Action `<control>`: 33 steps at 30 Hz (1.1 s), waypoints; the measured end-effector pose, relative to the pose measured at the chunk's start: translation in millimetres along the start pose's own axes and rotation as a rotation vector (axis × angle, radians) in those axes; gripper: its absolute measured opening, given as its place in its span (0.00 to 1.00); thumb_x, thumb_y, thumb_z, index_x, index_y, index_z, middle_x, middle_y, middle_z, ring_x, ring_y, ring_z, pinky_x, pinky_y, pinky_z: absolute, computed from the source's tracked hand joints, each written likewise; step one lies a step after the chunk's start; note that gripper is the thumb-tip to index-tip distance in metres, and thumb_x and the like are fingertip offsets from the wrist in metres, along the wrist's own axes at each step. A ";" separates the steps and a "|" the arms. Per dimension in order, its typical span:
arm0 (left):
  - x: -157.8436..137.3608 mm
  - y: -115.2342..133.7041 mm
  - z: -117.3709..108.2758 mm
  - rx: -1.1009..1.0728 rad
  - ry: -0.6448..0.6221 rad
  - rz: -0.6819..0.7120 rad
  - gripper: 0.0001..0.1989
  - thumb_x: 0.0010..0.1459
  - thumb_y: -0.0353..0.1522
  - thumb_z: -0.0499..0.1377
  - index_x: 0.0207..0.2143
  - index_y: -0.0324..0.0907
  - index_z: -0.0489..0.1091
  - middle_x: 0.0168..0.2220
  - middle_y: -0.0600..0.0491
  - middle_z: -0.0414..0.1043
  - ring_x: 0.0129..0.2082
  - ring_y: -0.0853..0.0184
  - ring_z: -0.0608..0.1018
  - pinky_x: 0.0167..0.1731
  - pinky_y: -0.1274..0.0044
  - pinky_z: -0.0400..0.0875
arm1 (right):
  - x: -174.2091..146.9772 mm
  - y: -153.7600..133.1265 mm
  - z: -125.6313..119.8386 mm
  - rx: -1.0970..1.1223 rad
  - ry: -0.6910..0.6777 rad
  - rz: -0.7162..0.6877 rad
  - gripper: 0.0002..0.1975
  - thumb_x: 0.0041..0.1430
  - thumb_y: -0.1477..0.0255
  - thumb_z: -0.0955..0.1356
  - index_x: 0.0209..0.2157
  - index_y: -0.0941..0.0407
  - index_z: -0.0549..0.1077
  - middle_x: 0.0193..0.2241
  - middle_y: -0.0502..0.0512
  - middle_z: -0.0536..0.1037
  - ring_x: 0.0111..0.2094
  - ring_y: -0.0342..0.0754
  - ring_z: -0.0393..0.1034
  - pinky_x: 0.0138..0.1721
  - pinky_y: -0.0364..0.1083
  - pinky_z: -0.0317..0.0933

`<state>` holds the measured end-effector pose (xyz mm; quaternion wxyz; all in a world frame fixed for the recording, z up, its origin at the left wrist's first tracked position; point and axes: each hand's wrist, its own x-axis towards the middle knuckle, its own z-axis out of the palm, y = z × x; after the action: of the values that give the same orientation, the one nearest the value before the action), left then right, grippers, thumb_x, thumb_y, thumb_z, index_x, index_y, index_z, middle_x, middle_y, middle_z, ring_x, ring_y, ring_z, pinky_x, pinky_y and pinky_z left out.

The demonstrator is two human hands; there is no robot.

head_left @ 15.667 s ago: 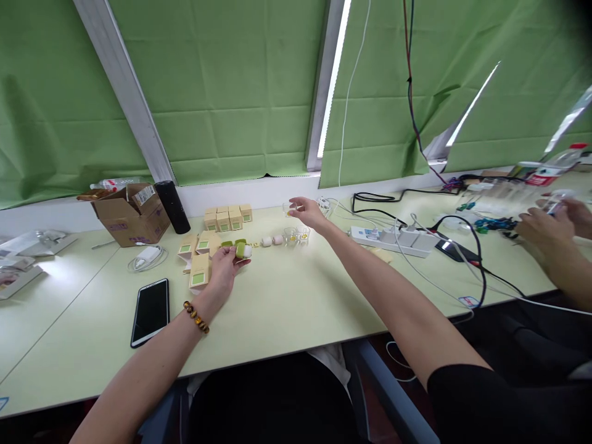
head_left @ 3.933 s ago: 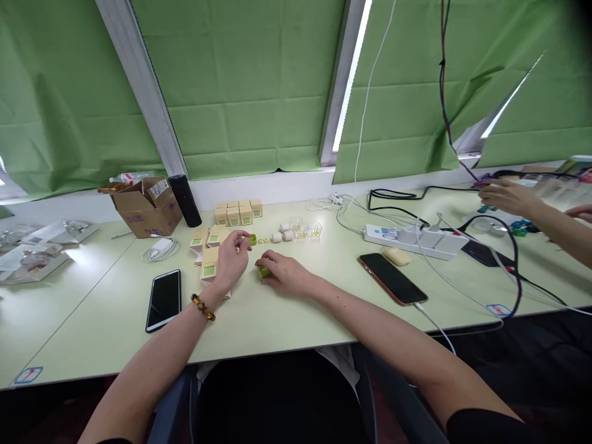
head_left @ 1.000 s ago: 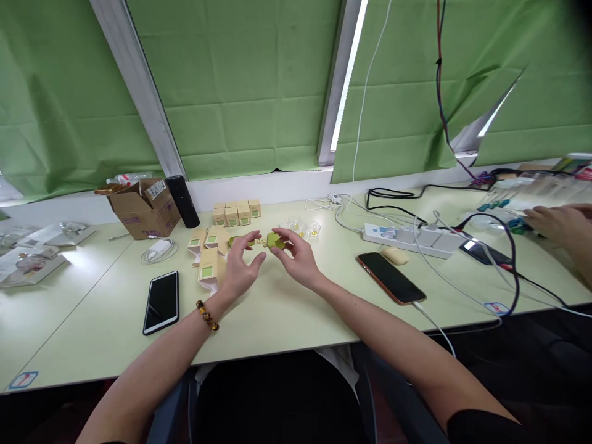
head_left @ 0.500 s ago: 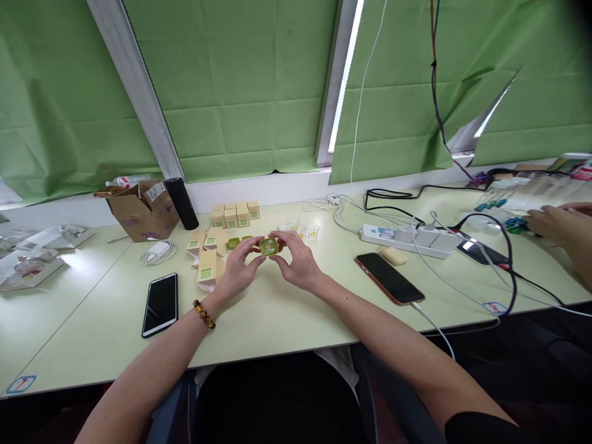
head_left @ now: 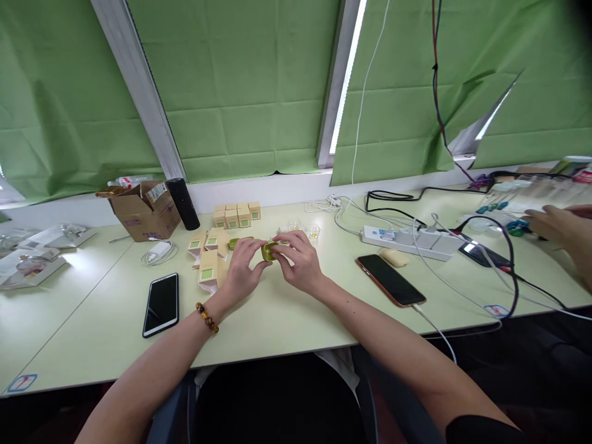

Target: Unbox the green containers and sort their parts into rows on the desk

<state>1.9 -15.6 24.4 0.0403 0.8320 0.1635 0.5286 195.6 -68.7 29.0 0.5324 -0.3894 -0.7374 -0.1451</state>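
Between my hands is a small green case [head_left: 267, 251], held above the table and turned partly edge-on. The fingertips of my left hand [head_left: 242, 269] pinch its left side, and the fingers of my right hand [head_left: 300, 263] close on its right side. Other green cases [head_left: 235, 242] lie just beyond my left fingers, partly covered by them. Several small tan boxes with green labels [head_left: 208, 269] stand left of my left hand, with flaps folded out. Behind my right hand sit clear plastic pieces with yellow centres [head_left: 314, 232].
A row of tan boxes [head_left: 237, 215] stands further back. Phones lie left [head_left: 161, 305] and right [head_left: 390, 280]. A power strip [head_left: 409, 241] with tangled cables is on the right, near another person's hand [head_left: 557, 227]. A cardboard box [head_left: 144, 213] and black cylinder [head_left: 182, 203] stand back left.
The green case has been tilted, so its pale inside no longer faces me. My right fingers have curled further over it. The other person's hand at right has shifted slightly.
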 end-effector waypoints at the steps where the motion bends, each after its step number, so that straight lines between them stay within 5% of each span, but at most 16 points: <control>1: -0.5 0.6 -0.1 0.035 -0.003 0.029 0.20 0.66 0.31 0.65 0.59 0.46 0.70 0.50 0.46 0.78 0.52 0.55 0.75 0.53 0.58 0.74 | -0.5 -0.1 0.4 -0.041 0.017 -0.013 0.10 0.66 0.77 0.69 0.42 0.51 0.82 0.47 0.58 0.81 0.48 0.57 0.68 0.42 0.55 0.71; 20: -1.4 4.9 -9.0 0.311 -0.094 0.122 0.19 0.69 0.29 0.59 0.61 0.44 0.71 0.53 0.43 0.80 0.55 0.51 0.77 0.56 0.58 0.70 | 0.2 0.9 0.9 -0.164 0.072 -0.083 0.08 0.66 0.77 0.69 0.35 0.53 0.80 0.39 0.59 0.71 0.46 0.56 0.64 0.47 0.57 0.67; 33: 2.6 -14.3 -8.2 0.222 0.082 -0.102 0.20 0.67 0.32 0.61 0.61 0.44 0.71 0.50 0.44 0.80 0.54 0.51 0.73 0.54 0.58 0.72 | -11.6 3.5 -1.7 -0.190 0.271 -0.342 0.16 0.60 0.81 0.73 0.43 0.45 0.82 0.33 0.55 0.68 0.43 0.54 0.63 0.44 0.55 0.68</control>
<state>-7.6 -2.2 26.8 -0.0322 0.7997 0.2645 0.5381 200.8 -72.3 18.6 0.5553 -0.2841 -0.6974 -0.3530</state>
